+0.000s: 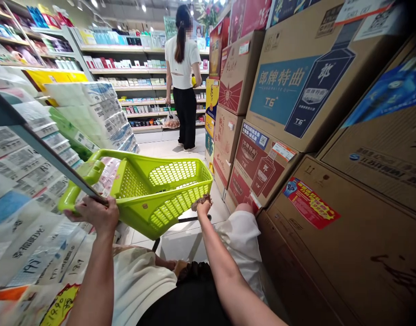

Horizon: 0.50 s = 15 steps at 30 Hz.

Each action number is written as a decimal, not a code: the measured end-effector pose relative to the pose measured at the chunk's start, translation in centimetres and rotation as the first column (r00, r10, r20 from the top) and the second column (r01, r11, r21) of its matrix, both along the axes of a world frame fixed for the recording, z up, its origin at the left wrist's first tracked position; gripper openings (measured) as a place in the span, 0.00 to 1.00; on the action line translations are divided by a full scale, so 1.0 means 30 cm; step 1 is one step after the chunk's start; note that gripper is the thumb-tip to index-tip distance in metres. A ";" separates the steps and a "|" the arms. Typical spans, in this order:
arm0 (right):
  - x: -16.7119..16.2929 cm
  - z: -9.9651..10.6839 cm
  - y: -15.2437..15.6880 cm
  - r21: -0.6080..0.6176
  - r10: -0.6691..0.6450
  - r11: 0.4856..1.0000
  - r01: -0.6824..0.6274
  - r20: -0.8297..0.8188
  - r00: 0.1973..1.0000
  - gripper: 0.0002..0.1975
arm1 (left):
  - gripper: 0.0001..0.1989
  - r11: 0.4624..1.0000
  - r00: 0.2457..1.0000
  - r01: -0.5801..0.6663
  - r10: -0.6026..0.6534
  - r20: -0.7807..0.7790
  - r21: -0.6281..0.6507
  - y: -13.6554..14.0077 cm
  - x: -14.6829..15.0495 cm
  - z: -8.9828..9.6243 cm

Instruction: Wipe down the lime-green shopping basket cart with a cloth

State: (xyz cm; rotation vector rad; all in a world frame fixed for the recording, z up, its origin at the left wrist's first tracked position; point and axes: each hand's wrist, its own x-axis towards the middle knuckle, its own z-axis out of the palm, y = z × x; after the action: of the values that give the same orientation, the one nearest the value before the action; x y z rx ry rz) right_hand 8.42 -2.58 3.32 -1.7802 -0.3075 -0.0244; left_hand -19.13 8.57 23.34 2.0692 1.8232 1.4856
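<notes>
A lime-green shopping cart (167, 194) with perforated sides stands tilted in front of me, its basket empty as far as I see. My left hand (98, 215) is closed at the cart's rear end, where a long grey rod (63, 163) slants down from the upper left into my grip. Some of its fingers are hidden. Beside the cart's front right side, my right hand (204, 207) is closed around a crumpled brown thing (200, 201), whose kind I cannot make out. That hand is close to the cart wall; whether it touches is unclear.
Stacked paper packs (102, 113) line the left side. Tall piles of cardboard boxes (306, 81) line the right. Ahead, a person in a white top (184, 56) holds a plastic bag (170, 118). Stocked shelves (133, 72) run across the back, beyond the pale tiled floor (156, 140).
</notes>
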 end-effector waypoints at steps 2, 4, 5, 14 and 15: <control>0.036 0.040 0.023 -0.010 -0.039 0.999 0.038 -0.055 0.998 0.29 | 0.21 1.000 1.000 -0.009 0.009 -0.009 0.004 0.000 0.001 -0.001; 0.065 0.090 0.051 -0.002 -0.072 0.997 0.072 -0.056 0.996 0.30 | 0.21 1.000 1.000 -0.014 0.014 -0.014 -0.003 -0.001 0.003 -0.003; 0.071 0.108 0.062 0.010 -0.078 0.997 0.078 -0.033 0.996 0.31 | 0.21 1.000 1.000 -0.012 0.012 -0.011 -0.008 -0.002 0.004 -0.003; -0.067 -0.023 0.057 -0.079 -0.039 0.997 0.024 -0.200 0.979 0.33 | 0.18 1.000 1.000 -0.011 0.010 0.009 0.014 -0.002 -0.003 -0.018; -0.065 -0.020 0.067 -0.081 -0.046 0.996 0.030 -0.206 0.978 0.33 | 0.18 1.000 1.000 -0.009 0.009 0.010 0.012 0.003 -0.006 -0.021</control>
State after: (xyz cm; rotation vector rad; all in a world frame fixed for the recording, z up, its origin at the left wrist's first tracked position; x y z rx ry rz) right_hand 6.47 -0.56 2.73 -1.8480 -0.1247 0.1471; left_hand -19.32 8.66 22.71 2.0573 1.8269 1.5102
